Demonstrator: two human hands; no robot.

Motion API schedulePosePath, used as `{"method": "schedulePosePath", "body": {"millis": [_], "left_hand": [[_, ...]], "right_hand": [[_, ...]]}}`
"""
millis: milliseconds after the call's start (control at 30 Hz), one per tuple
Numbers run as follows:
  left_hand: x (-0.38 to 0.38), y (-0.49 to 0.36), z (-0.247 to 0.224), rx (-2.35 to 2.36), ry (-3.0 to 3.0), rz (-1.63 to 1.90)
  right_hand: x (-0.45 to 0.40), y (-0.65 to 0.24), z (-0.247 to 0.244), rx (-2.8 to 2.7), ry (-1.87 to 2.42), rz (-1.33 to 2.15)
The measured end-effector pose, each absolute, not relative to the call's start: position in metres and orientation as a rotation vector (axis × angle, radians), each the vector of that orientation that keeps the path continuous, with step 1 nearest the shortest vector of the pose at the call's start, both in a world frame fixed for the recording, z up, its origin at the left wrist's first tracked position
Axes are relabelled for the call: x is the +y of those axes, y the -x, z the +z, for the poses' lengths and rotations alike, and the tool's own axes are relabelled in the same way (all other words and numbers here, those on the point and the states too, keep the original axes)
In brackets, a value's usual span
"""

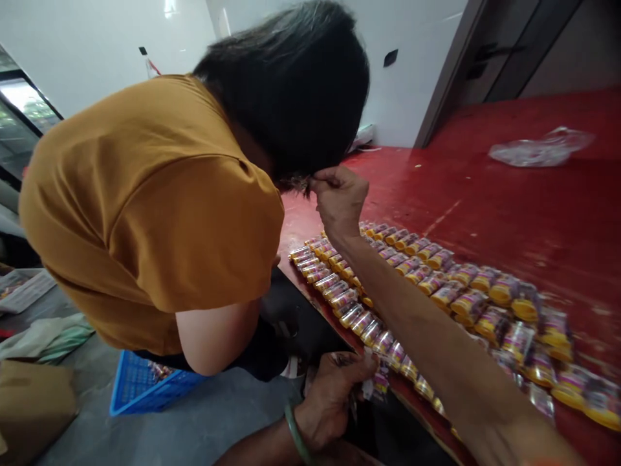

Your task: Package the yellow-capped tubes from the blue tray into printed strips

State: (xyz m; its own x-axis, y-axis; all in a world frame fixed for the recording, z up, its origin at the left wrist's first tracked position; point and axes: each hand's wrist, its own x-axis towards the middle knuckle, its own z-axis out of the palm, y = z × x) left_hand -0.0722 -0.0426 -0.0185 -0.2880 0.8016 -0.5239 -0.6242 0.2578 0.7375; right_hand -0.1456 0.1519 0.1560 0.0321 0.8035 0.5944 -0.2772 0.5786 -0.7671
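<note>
My right hand (342, 194) reaches up across the rows, thumb and fingers pinched on strands of dark hair (299, 184) beside the bent head of a person in a mustard shirt. Low in the middle, my left hand (332, 395), with a green bangle (297, 432) on its wrist, is closed on a small clear-wrapped packet (379, 380) with purple and white print. Beneath my right forearm lie many clear-wrapped packets (407, 262) with yellow ends and purple labels, set out in rows on a red surface.
The person in the mustard shirt (160, 194) leans in close at the left. A blue crate (145, 391) with small wrapped pieces stands on the grey floor near a cardboard box (36, 404). A crumpled clear plastic bag (541, 149) lies at the far right.
</note>
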Motion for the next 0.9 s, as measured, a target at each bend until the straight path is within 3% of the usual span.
{"method": "schedulePosePath", "body": {"millis": [333,900], "left_hand": [[-0.043,0.081,-0.027,1.265,-0.18,1.414],[-0.037,0.089,-0.032,1.267,-0.114,1.439]], "right_hand": [[0.135,0.133,0.143,-1.287,0.425,0.874],[0.149,0.164,0.163,-1.173,0.37,1.278]]}}
